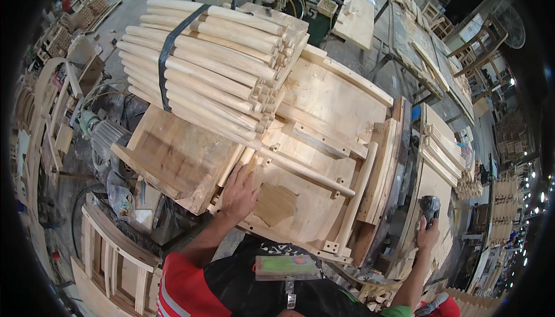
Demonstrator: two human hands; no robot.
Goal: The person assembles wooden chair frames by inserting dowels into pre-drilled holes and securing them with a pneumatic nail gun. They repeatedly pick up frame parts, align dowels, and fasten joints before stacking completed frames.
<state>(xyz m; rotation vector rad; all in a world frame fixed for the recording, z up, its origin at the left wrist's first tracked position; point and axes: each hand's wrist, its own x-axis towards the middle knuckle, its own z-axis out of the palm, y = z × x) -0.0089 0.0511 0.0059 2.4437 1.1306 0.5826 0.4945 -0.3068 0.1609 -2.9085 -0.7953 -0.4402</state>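
Note:
My left hand [240, 194] lies with its fingers stretched out at the left edge of a wooden jig board [277, 233], touching the end of a short wooden piece [247, 156]. Beside its fingertips, a round wooden rod [309, 171] lies across the board, its right end near a long wooden bar [357, 198]. Off to the right, my right hand [428, 235] is closed around a dark handheld tool with a rounded head [429, 205]; its exact kind is not clear. This tool is over a side bench [430, 181].
A strapped bundle of wooden rods [202, 62] sits beyond my left hand, above a wooden trough [179, 149]. Several slim wooden strips [442, 155] lie on the right bench. A motor [110, 137] stands at the left, near a wooden frame [118, 259].

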